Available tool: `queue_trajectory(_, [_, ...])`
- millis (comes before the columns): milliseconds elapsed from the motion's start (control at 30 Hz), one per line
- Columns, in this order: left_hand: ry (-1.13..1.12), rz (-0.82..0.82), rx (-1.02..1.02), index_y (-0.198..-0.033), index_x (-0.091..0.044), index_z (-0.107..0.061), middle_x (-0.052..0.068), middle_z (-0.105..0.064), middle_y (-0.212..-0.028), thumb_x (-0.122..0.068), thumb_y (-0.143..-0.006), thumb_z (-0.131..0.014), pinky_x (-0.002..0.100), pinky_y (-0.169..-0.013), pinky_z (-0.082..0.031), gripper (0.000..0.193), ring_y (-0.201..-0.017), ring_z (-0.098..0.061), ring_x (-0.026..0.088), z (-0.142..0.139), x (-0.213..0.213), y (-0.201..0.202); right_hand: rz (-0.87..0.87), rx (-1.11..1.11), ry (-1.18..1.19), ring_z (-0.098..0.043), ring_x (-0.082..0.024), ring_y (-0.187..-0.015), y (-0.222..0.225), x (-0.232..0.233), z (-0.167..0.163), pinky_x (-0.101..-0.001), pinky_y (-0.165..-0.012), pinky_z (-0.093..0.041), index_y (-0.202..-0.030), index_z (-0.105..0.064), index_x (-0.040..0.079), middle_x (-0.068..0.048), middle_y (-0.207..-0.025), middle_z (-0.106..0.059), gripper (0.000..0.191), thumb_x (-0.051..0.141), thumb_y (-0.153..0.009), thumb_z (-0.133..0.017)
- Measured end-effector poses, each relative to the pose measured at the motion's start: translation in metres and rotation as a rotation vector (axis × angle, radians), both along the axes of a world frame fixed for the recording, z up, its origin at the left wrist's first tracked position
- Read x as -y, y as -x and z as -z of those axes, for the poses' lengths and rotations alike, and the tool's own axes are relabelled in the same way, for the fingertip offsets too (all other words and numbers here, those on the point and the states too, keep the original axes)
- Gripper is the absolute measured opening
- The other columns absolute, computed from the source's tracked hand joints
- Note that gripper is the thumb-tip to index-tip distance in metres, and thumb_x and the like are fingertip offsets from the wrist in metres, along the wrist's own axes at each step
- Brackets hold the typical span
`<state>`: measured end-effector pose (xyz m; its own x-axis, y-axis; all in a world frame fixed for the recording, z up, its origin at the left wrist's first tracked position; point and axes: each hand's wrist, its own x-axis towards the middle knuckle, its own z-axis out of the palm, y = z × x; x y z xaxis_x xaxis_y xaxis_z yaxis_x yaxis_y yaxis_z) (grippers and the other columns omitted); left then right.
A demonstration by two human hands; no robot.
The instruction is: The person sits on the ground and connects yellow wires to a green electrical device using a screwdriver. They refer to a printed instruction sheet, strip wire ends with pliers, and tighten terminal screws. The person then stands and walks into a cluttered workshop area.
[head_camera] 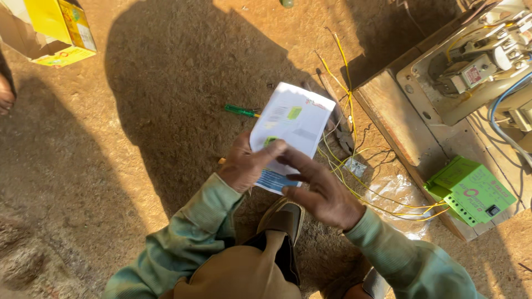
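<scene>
paper: white printed leaflet (pixel 291 130), flat, slightly creased, above the dirt ground (pixel 166 83)
left hand (pixel 246 163): pinching the lower left edge
right hand (pixel 321 191): fingers gripping the bottom
nearby: thin yellow wires (pixel 343 72), boxy green plastic module (pixel 471 191)

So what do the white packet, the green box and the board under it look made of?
Packet: likely thin matte card or paper, flat with crisp edges. Green box: seemingly moulded plastic, smooth with ribbed slots. Board: probably bare wood, brown, rough and dusty.
</scene>
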<state>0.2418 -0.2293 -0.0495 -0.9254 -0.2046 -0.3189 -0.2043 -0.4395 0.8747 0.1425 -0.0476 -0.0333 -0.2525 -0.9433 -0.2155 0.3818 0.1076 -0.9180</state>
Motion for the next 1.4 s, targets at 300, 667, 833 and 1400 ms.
queue_trajectory(300, [0.327, -0.563, 0.333, -0.111, 0.004, -0.074, 0.014, -0.078, -0.103, -0.008, -0.093, -0.069, 0.035, -0.072, -0.063, 0.023, -0.082, -0.075, 0.018, 0.044, 0.104, -0.001, -0.066, -0.972, -0.500, -0.077, -0.030, -0.092, 0.024, -0.019, 0.060, -0.0431, -0.078, -0.062, -0.126, -0.071, 0.012, -0.015, -0.120, -0.074, 0.032, 0.022, -0.096, -0.069])
queue_trajectory(667, [0.505, -0.430, 0.438, -0.103, 0.001, -0.078, 0.012, -0.080, -0.098, -0.005, -0.087, -0.069, 0.034, -0.073, -0.064, 0.019, -0.080, -0.077, 0.017, 0.038, 0.114, 0.101, 0.085, -1.314, -0.669, -0.068, -0.040, -0.108, 0.077, -0.029, 0.121, -0.0465, -0.076, -0.063, -0.130, -0.068, 0.016, -0.022, -0.141, -0.055, 0.048, 0.018, -0.083, -0.080])
queue_trajectory(833, [0.527, -0.348, 0.378, -0.103, 0.001, -0.077, 0.014, -0.080, -0.099, -0.003, -0.086, -0.068, 0.034, -0.075, -0.064, 0.020, -0.082, -0.077, 0.017, 0.058, 0.112, 0.128, 0.089, -1.358, -0.664, -0.071, -0.037, -0.107, 0.080, -0.033, 0.126, -0.0435, -0.079, -0.064, -0.129, -0.070, 0.020, -0.018, -0.139, -0.058, 0.048, 0.010, -0.083, -0.078])
queue_trajectory(1400, [0.629, -0.139, 0.462, -0.102, -0.005, -0.079, 0.013, -0.081, -0.095, -0.011, -0.079, -0.075, 0.033, -0.076, -0.062, 0.024, -0.082, -0.079, 0.019, 0.110, 0.083, 0.165, 0.026, -1.349, -0.536, -0.073, -0.033, -0.088, 0.097, -0.039, 0.141, -0.0410, -0.059, -0.063, -0.127, -0.068, 0.009, -0.019, -0.119, -0.062, 0.039, 0.013, -0.089, -0.074])
